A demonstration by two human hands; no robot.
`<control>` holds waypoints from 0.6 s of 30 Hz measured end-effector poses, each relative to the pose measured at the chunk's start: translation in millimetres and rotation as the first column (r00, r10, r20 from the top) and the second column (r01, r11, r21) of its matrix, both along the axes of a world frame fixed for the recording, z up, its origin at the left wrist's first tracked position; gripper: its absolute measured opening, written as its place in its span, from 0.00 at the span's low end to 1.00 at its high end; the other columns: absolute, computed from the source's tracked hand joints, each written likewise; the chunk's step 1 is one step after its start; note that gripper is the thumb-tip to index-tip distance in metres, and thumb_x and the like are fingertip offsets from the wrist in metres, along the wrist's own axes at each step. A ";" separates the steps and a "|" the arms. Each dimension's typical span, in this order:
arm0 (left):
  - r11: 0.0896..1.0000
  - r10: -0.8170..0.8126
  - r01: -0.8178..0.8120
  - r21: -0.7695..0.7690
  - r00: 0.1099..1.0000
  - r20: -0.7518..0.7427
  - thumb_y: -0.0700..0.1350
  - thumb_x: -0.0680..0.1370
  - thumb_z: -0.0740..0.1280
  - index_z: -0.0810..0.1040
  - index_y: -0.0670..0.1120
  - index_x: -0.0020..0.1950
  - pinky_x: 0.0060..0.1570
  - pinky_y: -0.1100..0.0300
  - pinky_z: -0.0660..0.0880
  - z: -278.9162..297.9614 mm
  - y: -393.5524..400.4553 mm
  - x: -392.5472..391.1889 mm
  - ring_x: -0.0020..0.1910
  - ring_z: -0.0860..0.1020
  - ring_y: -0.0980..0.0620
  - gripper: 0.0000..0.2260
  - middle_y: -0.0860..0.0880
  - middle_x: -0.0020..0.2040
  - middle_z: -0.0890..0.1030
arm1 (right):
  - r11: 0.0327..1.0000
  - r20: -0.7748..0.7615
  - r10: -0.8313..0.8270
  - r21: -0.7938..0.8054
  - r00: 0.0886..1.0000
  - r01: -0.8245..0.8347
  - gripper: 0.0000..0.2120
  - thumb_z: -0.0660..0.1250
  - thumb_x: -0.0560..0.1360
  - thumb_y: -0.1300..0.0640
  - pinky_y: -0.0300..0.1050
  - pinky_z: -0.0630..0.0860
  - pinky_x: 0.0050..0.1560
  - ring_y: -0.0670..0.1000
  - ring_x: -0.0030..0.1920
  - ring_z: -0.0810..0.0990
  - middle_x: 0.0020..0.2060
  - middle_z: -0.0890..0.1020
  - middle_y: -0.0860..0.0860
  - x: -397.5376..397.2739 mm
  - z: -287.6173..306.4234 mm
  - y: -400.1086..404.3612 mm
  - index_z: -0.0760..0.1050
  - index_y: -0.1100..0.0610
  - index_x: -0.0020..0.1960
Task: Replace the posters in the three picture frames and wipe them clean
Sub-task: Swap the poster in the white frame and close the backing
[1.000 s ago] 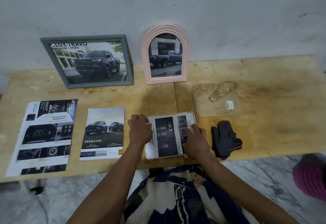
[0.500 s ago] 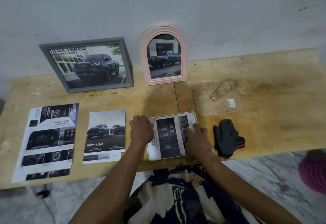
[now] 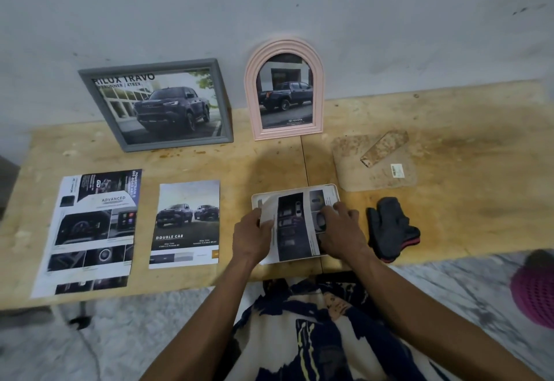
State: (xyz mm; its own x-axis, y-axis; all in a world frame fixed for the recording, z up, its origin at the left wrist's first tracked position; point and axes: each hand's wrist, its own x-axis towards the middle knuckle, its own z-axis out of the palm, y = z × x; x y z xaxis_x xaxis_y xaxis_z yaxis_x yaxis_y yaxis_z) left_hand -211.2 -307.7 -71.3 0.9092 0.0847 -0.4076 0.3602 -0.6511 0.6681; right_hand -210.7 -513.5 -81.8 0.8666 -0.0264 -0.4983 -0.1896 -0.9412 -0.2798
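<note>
Early stage, by the look of it. White frame (image 3: 335, 192) lies flat at the near edge of the tabletop (image 3: 449, 129), face down as far as I can tell, with an interior-shots poster (image 3: 295, 224) lying loose and skewed on top of it. Left hand (image 3: 251, 238) pinches the poster's left edge, fingers curled on the paper. Right hand (image 3: 341, 232) presses down on the poster's right side with fingers mostly flat; can't tell if the thumb is under the sheet.

Backing board (image 3: 374, 165) with its stand flap lies just behind-right of the frame, so the back is off. Can't tell whether this sheet is going in or coming out; either way this frame is not closed up.

Grey frame (image 3: 223, 102) and pink arched frame (image 3: 251, 87) lean upright on the wall, each with a truck picture inside, seemingly untouched. Two loose posters lie at left: the dashboard sheet (image 3: 90, 230) and the double-cab sheet (image 3: 186, 224), likely the replacements.

Dark cloth (image 3: 391, 227) sits bunched just right of the right hand, not in use; wiping not started, I'd judge.

Left to do: finish this frame, refit the board, swap two more, wipe all three.
</note>
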 end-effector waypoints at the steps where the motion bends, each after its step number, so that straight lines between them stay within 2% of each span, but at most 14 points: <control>1: 1.000 -0.004 0.005 -0.019 0.998 0.062 0.43 0.81 0.64 0.76 0.50 0.48 0.29 0.70 0.64 2.3 -1.3 -3.4 0.34 0.74 0.61 0.04 0.49 0.42 0.81 | 1.000 0.004 0.008 -0.007 1.000 -0.008 0.21 0.68 0.72 0.52 0.49 0.67 0.58 0.60 0.62 0.64 0.62 0.66 0.53 1.1 -1.5 -0.2 0.65 0.52 0.63; 4: 0.997 -0.015 0.033 -0.073 0.971 0.237 0.42 0.82 0.63 0.79 0.47 0.50 0.33 0.64 0.63 12.0 -3.8 -7.4 0.33 0.73 0.59 0.06 0.54 0.39 0.79 | 0.999 0.101 0.001 -0.049 0.995 0.004 0.21 0.66 0.73 0.52 0.51 0.69 0.54 0.61 0.61 0.66 0.59 0.69 0.56 2.7 5.1 0.5 0.66 0.55 0.64; 7: 0.997 -0.029 0.050 -0.063 0.953 0.300 0.43 0.82 0.62 0.80 0.44 0.53 0.36 0.59 0.64 20.1 -6.1 -6.5 0.37 0.74 0.52 0.07 0.51 0.40 0.79 | 0.995 0.355 -0.101 0.050 0.929 0.089 0.24 0.65 0.75 0.58 0.54 0.70 0.54 0.62 0.62 0.66 0.65 0.67 0.58 6.3 23.5 1.5 0.64 0.58 0.70; 10: 0.989 -0.053 0.095 -0.109 0.940 0.336 0.45 0.83 0.61 0.80 0.46 0.58 0.39 0.62 0.68 32.6 -8.8 -5.2 0.42 0.77 0.52 0.10 0.51 0.46 0.82 | 0.996 0.542 0.006 0.071 0.840 -0.053 0.23 0.64 0.76 0.60 0.57 0.72 0.57 0.61 0.65 0.65 0.67 0.68 0.57 12.8 46.7 -0.9 0.66 0.56 0.71; 12: 0.984 -0.061 0.118 -0.134 0.926 0.374 0.44 0.83 0.61 0.80 0.46 0.57 0.39 0.68 0.69 42.3 -8.6 -3.6 0.43 0.77 0.53 0.09 0.52 0.47 0.81 | 0.987 0.582 0.075 0.070 0.810 -0.142 0.15 0.63 0.78 0.60 0.58 0.75 0.53 0.59 0.61 0.70 0.60 0.76 0.55 17.9 58.6 -2.8 0.74 0.56 0.64; 14: 0.986 -0.035 0.098 -0.133 0.911 0.411 0.45 0.83 0.62 0.79 0.46 0.55 0.37 0.71 0.68 52.7 -4.9 -1.8 0.41 0.77 0.53 0.07 0.53 0.44 0.80 | 0.974 0.623 0.095 0.104 0.776 -0.203 0.08 0.61 0.78 0.59 0.57 0.76 0.45 0.58 0.49 0.75 0.46 0.80 0.55 21.6 67.8 -5.1 0.78 0.57 0.53; 16: 0.989 0.031 0.032 -0.147 0.915 0.402 0.48 0.81 0.66 0.78 0.47 0.55 0.36 0.67 0.73 61.6 4.0 -2.1 0.39 0.79 0.55 0.07 0.54 0.42 0.80 | 0.954 0.664 0.089 0.158 0.742 -0.256 0.08 0.59 0.80 0.58 0.54 0.74 0.38 0.57 0.38 0.74 0.37 0.79 0.54 23.1 73.5 -5.7 0.76 0.57 0.46; 18: 0.972 0.162 -0.094 -0.217 0.932 0.325 0.51 0.77 0.71 0.78 0.49 0.57 0.34 0.59 0.76 67.1 15.8 -8.5 0.37 0.79 0.54 0.11 0.52 0.40 0.81 | 0.927 0.669 0.033 0.258 0.743 -0.273 0.09 0.59 0.81 0.58 0.48 0.71 0.36 0.54 0.36 0.73 0.37 0.77 0.52 18.1 81.9 -2.7 0.74 0.59 0.46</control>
State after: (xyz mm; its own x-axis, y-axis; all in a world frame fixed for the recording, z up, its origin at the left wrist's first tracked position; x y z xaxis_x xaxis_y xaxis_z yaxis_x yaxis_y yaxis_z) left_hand -219.6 -291.9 -4.2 0.9823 0.1602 -0.0976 0.1617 -0.4596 0.8733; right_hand -192.6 -516.2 0.1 0.9555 0.1910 0.2249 0.2875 -0.7738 -0.5645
